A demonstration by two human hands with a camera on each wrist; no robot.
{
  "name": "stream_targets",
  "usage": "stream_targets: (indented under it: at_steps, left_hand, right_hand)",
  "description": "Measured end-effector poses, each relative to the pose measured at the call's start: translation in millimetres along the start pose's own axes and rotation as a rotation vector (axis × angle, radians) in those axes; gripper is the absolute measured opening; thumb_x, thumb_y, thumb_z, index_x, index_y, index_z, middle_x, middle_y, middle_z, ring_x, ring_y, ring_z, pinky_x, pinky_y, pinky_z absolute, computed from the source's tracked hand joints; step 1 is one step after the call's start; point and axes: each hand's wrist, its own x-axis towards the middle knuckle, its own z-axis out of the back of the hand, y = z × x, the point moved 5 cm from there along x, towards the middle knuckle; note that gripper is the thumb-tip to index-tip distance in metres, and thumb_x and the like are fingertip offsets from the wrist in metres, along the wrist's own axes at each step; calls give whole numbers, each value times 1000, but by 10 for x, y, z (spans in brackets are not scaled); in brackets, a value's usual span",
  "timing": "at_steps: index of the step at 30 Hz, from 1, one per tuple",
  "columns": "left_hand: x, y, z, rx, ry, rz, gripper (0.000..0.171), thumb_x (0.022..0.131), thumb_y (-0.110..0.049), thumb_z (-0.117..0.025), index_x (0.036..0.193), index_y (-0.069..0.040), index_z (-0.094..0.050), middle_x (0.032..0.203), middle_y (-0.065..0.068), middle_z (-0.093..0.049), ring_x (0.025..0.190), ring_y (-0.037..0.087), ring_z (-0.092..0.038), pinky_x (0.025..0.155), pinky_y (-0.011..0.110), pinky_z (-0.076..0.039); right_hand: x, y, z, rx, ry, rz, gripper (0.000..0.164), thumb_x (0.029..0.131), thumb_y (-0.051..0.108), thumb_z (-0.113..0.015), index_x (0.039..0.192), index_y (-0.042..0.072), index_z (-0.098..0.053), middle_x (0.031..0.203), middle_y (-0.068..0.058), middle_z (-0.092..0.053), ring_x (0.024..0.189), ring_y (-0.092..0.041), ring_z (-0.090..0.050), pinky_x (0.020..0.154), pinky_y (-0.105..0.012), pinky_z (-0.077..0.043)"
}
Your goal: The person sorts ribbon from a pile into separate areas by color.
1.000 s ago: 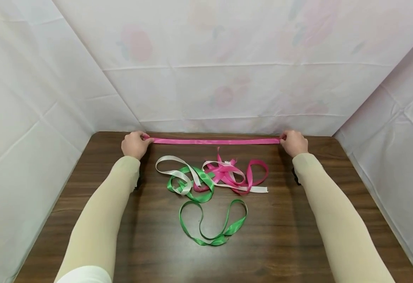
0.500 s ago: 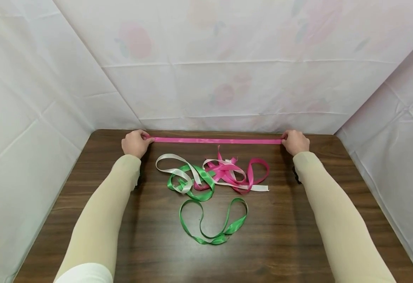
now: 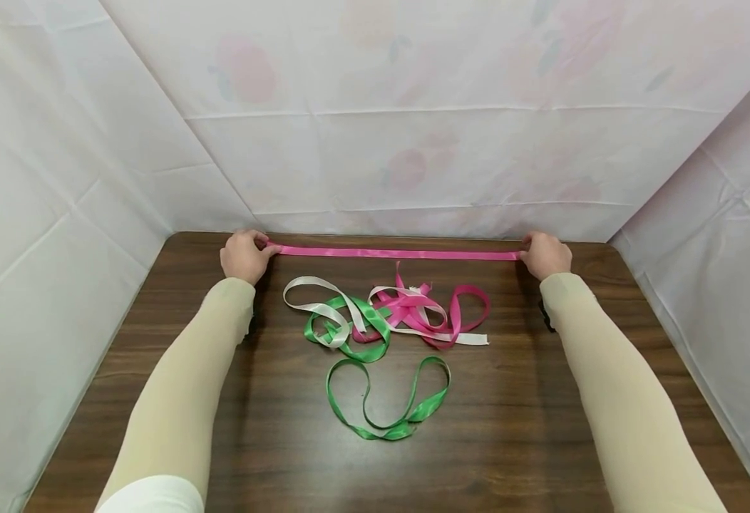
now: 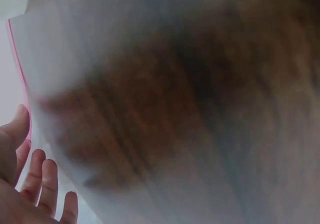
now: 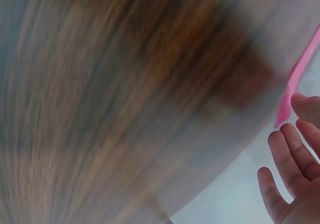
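A long pink ribbon (image 3: 401,254) stretches straight and taut-looking along the far side of the table, between the two hands. My left hand (image 3: 244,256) pinches its left end between thumb and index finger; the other fingers (image 4: 48,181) are spread loosely in the left wrist view. At the opposite end my right hand (image 3: 547,255) has thumb and index finger at the ribbon's tip. In the right wrist view the ribbon (image 5: 295,77) runs down past the thumb, its cut end showing beside the fingertips.
A tangle of ribbons lies mid-table: a white ribbon (image 3: 314,282), a green ribbon (image 3: 375,349) and a pink ribbon (image 3: 471,291). Nearer, another green ribbon (image 3: 429,406) lies in a looped curve. White patterned cloth (image 3: 407,128) stands behind the wooden table (image 3: 478,456) and along both sides.
My right hand has moved slightly to the right, and more of the stretched pink ribbon shows at that end. It has gone from slightly bowed to straight. The ribbons on the table lie unmoved.
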Motion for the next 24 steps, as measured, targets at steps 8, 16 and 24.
stream_targets:
  at_steps: [8,16,24]
  left_hand:
    - [26,-18,50,27,-31,-54,32,91,-27,-80,110,-2,-76,116,24,-71,113,47,-61,97,63,-44]
    - [14,-89,-17,50,-21,-280,21,95,-13,-73,112,-1,-74,119,22,-70,114,45,-60,103,63,-43]
    - [-118,-167,-117,116,118,-453,26,98,-7,-67,123,1,-71,133,20,-69,130,40,-59,117,58,-37]
  right_hand:
    - [-13,32,103,-27,-73,73,28,99,15,-64,122,-1,-67,123,-28,-68,109,-49,-65,88,-63,-52]
    - [-124,190,114,-77,-183,275,21,96,6,-59,108,-2,-74,106,-25,-74,98,-45,-69,82,-60,-54]
    - [-199,263,-35,-128,-109,346,28,100,11,-59,120,-2,-73,118,-24,-74,106,-42,-71,91,-56,-54]
